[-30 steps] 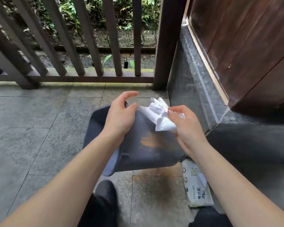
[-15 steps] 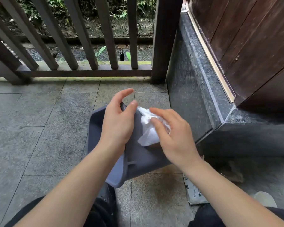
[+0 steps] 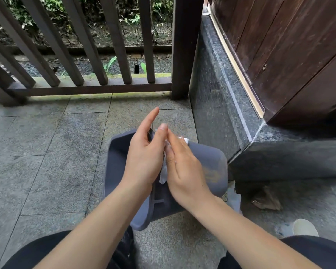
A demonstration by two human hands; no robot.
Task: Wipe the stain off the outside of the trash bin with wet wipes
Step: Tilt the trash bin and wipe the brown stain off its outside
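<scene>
Trash bin (image 3: 211, 162) on side on floor, long axis near-far, orange stain (image 3: 211, 174) facing right. Left hand (image 3: 144, 156) and right hand (image 3: 184, 171), fingers straight, press wet wipe (image 3: 163, 174) between palms; wipe mostly hidden.

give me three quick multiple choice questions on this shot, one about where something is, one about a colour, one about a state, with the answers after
1. Where does the wet wipe sit?
A. flat on the floor tiles
B. pressed between the two hands
C. hung over the railing

2. What colour is the stain on the trash bin?
A. orange-yellow
B. bright green
C. white

3. How does the trash bin lie?
A. upright with its mouth up
B. tipped on its side on the floor
C. lifted onto the stone ledge

Answers:
1 B: white wipe edges show only in the gap where the left hand and right hand meet.
2 A: an orange-yellow smear marks the grey side wall, to the right of the right hand.
3 B: its broad side faces up and its rim points toward the person, resting on the floor tiles.
</scene>
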